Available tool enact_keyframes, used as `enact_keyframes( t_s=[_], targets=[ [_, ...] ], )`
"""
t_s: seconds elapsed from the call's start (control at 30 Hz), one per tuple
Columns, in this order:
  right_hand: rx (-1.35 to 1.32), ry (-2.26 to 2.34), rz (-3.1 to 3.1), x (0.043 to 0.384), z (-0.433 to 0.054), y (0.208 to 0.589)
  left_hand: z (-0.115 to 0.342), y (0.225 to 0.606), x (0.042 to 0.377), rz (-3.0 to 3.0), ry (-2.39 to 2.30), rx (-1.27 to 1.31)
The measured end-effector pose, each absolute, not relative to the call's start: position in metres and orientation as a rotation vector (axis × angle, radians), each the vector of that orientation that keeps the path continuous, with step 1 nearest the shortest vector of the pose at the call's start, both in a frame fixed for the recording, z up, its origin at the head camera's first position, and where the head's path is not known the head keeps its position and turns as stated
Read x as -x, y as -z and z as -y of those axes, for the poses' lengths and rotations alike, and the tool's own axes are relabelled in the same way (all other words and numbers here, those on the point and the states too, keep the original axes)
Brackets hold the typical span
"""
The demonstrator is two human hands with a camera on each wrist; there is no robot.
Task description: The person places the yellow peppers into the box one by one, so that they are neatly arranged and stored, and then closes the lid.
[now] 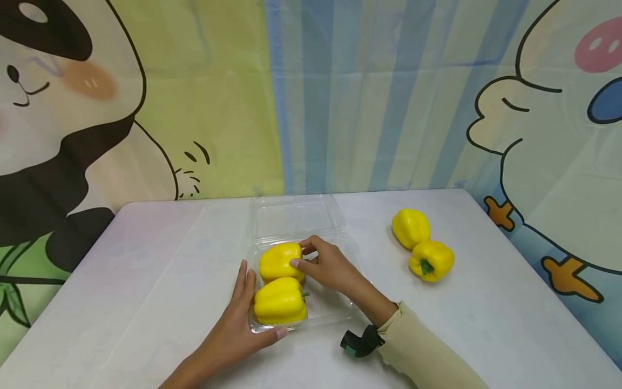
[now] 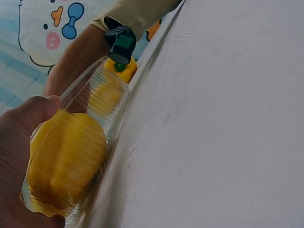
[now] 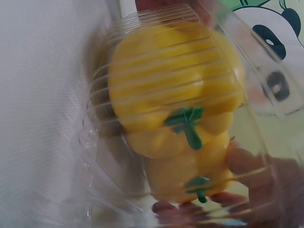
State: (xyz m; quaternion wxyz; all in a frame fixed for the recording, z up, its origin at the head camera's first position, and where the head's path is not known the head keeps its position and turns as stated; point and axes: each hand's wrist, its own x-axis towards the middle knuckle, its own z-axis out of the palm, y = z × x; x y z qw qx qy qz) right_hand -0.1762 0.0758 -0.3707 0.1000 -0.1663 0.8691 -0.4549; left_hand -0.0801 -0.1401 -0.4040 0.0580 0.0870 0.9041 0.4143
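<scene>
A clear plastic clamshell container (image 1: 328,302) lies with its lid (image 1: 297,217) folded back. Two yellow bell peppers with green stems sit in its left half, a rear one (image 1: 279,261) and a front one (image 1: 280,301). My right hand (image 1: 330,265) holds the rear pepper by its right end, thumb in front and fingers behind. Along the container's left side and front corner rests my left hand (image 1: 238,319), its fingers extended and thumb spread. Through the ribbed wall, the left wrist view shows the front pepper (image 2: 69,156) close to that hand.
Two more yellow bell peppers, one farther back (image 1: 411,228) and one nearer (image 1: 432,261), lie together on the white-covered table (image 1: 500,324) to the right. Behind the table hangs a cartoon-printed curtain (image 1: 369,97). A black wrist camera (image 1: 362,341) sits by the right sleeve.
</scene>
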Motion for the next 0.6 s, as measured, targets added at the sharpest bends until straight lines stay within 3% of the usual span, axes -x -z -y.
enact_keyframes(
  t_s=[0.6],
  targets=[
    [0.474,1.327,-2.600,0.1749,-0.0759,0.3713,0.1405,0.4059,0.0802,-2.745,-1.292,-0.299]
  ],
)
